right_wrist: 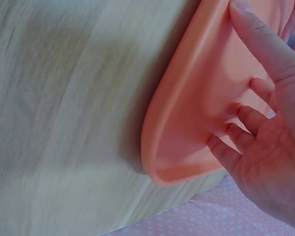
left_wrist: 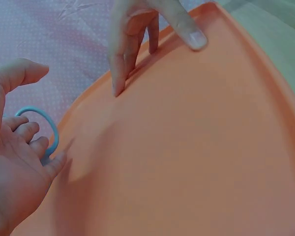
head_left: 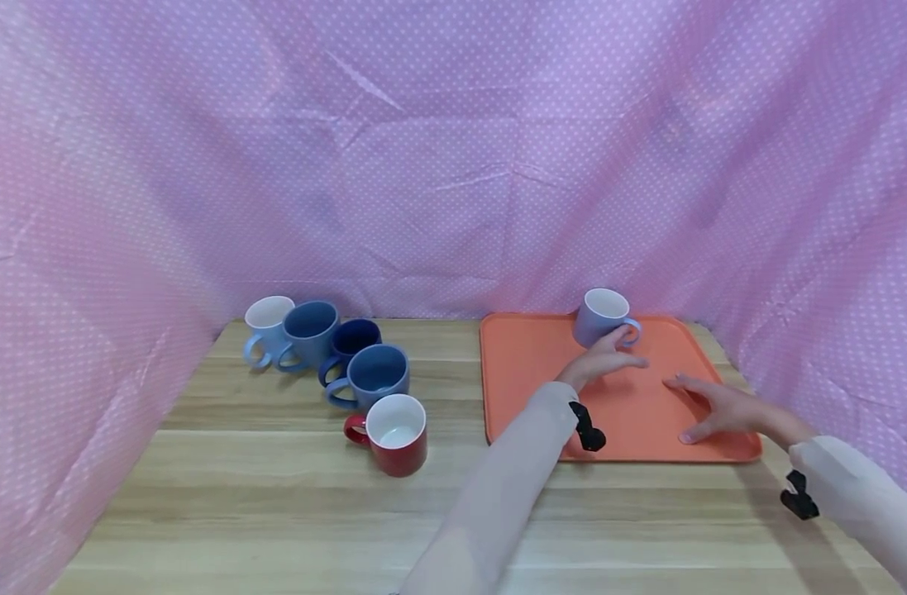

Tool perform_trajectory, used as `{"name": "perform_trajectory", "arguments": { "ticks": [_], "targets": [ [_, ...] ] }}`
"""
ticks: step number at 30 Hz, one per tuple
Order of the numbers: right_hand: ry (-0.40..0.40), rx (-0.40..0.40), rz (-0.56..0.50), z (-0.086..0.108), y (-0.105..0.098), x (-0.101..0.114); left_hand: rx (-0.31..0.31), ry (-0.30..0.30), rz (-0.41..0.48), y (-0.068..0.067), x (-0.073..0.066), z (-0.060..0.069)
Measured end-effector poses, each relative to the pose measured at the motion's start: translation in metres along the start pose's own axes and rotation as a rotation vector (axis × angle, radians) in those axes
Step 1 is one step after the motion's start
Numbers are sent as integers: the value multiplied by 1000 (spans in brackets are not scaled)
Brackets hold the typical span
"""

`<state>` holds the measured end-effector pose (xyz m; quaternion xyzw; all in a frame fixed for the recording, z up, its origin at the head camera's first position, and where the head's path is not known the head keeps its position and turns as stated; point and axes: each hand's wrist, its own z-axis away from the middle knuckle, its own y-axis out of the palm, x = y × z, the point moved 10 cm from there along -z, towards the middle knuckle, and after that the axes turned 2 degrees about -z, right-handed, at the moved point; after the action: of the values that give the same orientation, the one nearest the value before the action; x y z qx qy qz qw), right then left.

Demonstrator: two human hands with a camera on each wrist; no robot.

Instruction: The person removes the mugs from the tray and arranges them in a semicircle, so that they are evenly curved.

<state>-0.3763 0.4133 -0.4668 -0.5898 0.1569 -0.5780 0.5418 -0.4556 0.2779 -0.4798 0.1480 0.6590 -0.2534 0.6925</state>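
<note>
A light blue mug [head_left: 589,324] with a white inside stands upright at the back of the orange tray [head_left: 523,364], its handle turned right. My left hand [head_left: 600,362] is right in front of that mug, thumb held apart from the fingers. In the left wrist view the mug's handle [left_wrist: 53,132] shows beyond the fingers; whether they touch it I cannot tell. My right hand [head_left: 724,411] is over the tray's right part, with fingers spread. The right wrist view shows its fingertips close to the tray surface [right_wrist: 182,142], its palm holding nothing.
Left on the wooden table [head_left: 274,496] is a slanting row of mugs: a light blue mug [head_left: 272,337], a grey-blue mug [head_left: 315,339], a navy mug [head_left: 356,337], another grey-blue mug [head_left: 386,372] and a red mug [head_left: 401,454]. Pink dotted cloth [head_left: 453,165] hangs behind and at both sides.
</note>
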Motion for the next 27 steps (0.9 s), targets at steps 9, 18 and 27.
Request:
{"name": "perform_trajectory", "arguments": {
  "ticks": [9, 18, 27],
  "targets": [
    [-17, 0, 1, -2, 5, 4, -24, 2, 42, 2, 4, 0],
    [-11, -3, 16, -1, -1, 0, 32, 58, 105, -10, 6, -1],
    [-1, 7, 15, -2, 1, -4, 46, 56, 90, -36, 13, 21]
  ]
}}
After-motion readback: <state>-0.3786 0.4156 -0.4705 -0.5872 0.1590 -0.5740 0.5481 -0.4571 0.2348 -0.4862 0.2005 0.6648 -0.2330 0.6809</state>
